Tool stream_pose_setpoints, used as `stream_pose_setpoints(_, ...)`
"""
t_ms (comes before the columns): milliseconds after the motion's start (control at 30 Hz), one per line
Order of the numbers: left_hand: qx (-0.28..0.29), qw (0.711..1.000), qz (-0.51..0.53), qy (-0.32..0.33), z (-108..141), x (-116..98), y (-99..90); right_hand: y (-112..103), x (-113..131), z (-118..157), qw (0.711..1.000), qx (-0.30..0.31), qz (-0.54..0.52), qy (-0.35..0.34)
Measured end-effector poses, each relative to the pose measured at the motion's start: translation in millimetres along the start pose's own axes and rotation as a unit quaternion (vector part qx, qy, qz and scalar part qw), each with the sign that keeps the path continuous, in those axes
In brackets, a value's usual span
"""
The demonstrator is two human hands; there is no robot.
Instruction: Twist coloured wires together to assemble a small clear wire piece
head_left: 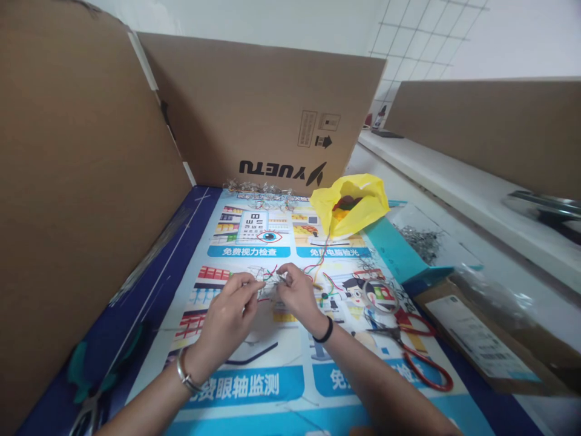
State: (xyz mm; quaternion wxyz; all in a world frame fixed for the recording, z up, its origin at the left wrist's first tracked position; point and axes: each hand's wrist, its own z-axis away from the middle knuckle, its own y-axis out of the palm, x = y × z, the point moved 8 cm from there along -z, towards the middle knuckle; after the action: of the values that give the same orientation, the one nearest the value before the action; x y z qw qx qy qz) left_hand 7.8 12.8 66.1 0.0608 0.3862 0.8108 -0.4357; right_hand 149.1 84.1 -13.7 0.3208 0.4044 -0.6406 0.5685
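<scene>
My left hand (230, 316), with a silver bangle at its wrist, is closed in a pinch. My right hand (299, 300), wearing a black band, is bent close to it, thumb and fingers pressed together. Thin wires (269, 280) show between the two sets of fingertips, and both hands seem pinched on them; their ends are too fine to follow. Red, green and yellow threads (312, 270) run beside my right hand towards a yellow bag (358, 221), which stands open with dark and orange material inside.
Red-handled scissors (408, 348) and a clear tape roll (381, 295) lie to the right. Green-handled pliers (93, 384) are at the lower left. Several wire pieces (258, 189) lie along the back. A blue box (403, 254) holds silvery bits. Cardboard panels (254, 103) stand behind and left.
</scene>
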Motion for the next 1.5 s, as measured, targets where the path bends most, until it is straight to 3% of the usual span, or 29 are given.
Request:
stream_pose_setpoints(100, -0.004, 1.0, -0.003, 0.005, 1, 0, 1.9, 2, -7, -4, 0.996, 0.011, -0.091, 0.017)
stream_pose_setpoints(267, 0.004, 1.0, -0.014, -0.014, 1, 10, 5.8, 25, -18, 1, 0.94, 0.151, -0.28, 0.127)
stream_pose_setpoints(400, 0.003, 1.0, -0.017, -0.016, 2, 9, 5.5, 31, -16, 5, 0.932, 0.183, -0.281, 0.137)
stream_pose_setpoints(600, 0.02, 0.999, -0.033, 0.013, 2, -5, 7.3, 31, -13, 1, 0.961, 0.151, -0.218, 0.082)
stream_pose_setpoints(833, 0.004, 0.999, -0.034, -0.003, 0, 0, -1.3, 39, -13, 13, 0.877, 0.246, -0.369, 0.186)
stream_pose_setpoints(1067, -0.006, 0.998, -0.061, -0.019, -5, 7, -11.9, 36, 8, 21, 0.789, 0.299, -0.507, 0.179)
stream_pose_setpoints(1500, 0.0, 0.998, -0.065, -0.017, -5, 9, -12.1, 39, -1, 20, 0.749, 0.268, -0.555, 0.242)
